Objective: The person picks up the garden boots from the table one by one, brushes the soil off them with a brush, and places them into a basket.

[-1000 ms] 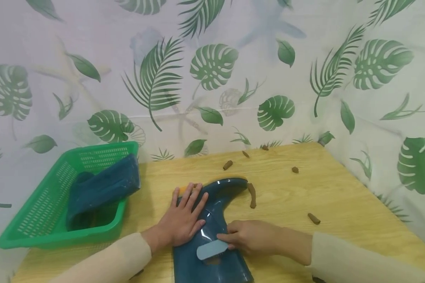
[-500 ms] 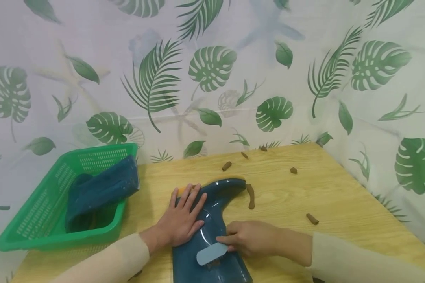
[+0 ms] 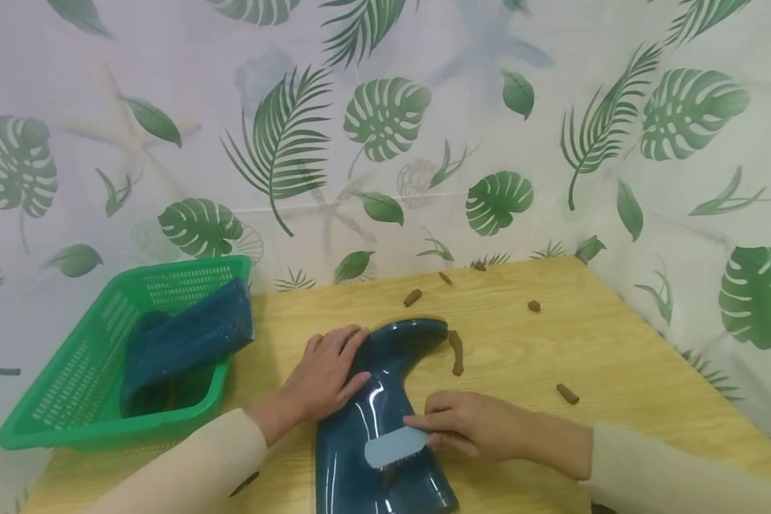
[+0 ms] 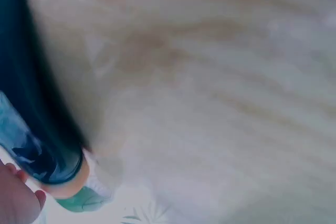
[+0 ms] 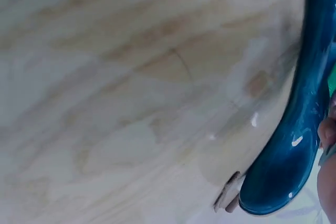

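Note:
A glossy dark blue rain boot (image 3: 353,457) lies on its side on the table, its toe pointing right in the head view. My left hand (image 3: 321,375) grips the boot around its heel, fingers bent over the sole edge and thumb on the upper. With my right hand (image 3: 482,428) I hold a light blue brush (image 3: 395,447) by its end, bristles down on the boot shaft. A dark brown smear shows beneath the bristles. In the left wrist view part of my hand (image 4: 18,200) appears beside the boot (image 4: 39,119); the right wrist view shows the boot (image 5: 294,145) too.
A green plastic basket (image 3: 122,432) stands at the left, with another blue boot (image 3: 189,339) tilted inside it. Several brown crumbly pieces, among them a long one (image 3: 456,352) by the toe, lie on the wood-grain table (image 3: 501,335). A leaf-patterned cloth (image 3: 424,143) hangs behind.
My left hand has gone from spread flat fingers on the boot to fingers bent over its heel. The right hand and brush have shifted slightly to the right and up.

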A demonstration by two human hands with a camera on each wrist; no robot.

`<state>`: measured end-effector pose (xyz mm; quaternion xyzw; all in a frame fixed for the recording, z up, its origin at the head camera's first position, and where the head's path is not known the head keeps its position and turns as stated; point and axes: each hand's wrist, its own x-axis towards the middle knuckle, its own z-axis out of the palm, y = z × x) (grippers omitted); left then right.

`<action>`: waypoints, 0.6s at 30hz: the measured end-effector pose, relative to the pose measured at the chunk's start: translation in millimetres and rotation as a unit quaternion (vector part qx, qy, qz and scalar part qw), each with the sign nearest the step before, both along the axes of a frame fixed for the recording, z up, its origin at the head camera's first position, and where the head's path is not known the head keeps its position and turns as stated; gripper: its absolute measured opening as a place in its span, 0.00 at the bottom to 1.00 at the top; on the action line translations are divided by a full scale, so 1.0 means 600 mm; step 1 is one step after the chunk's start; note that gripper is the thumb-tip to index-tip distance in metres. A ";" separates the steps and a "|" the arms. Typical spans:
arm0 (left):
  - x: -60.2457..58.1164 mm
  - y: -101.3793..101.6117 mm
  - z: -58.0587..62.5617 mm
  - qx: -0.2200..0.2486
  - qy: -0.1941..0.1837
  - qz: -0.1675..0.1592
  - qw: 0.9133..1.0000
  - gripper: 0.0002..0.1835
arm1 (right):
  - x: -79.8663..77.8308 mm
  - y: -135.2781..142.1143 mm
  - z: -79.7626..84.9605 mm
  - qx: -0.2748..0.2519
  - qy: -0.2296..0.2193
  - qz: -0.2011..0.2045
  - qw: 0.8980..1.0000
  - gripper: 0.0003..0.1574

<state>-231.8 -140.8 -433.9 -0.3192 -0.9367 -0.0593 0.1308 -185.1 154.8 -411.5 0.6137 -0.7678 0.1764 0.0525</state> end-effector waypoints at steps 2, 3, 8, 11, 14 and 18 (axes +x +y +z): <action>-0.007 0.004 0.008 0.015 -0.006 0.022 1.000 0.34 | -0.002 -0.001 0.000 -0.018 0.004 -0.015 1.000 0.22; -0.010 0.005 0.011 0.016 -0.012 0.032 0.999 0.34 | -0.003 -0.001 -0.001 -0.014 0.021 -0.016 1.000 0.21; -0.019 0.011 0.008 -0.010 -0.054 0.069 0.996 0.33 | 0.000 -0.003 -0.006 0.055 0.092 0.005 0.994 0.21; -0.024 0.012 0.001 0.004 -0.069 0.076 0.995 0.31 | 0.004 -0.003 -0.009 0.088 0.109 0.013 0.990 0.21; -0.030 0.011 -0.005 0.035 -0.077 0.085 0.993 0.26 | 0.006 -0.003 -0.009 0.098 0.088 0.006 0.991 0.22; -0.037 0.013 -0.007 0.066 -0.074 0.095 0.991 0.20 | 0.000 0.001 -0.011 0.046 0.051 -0.008 0.998 0.23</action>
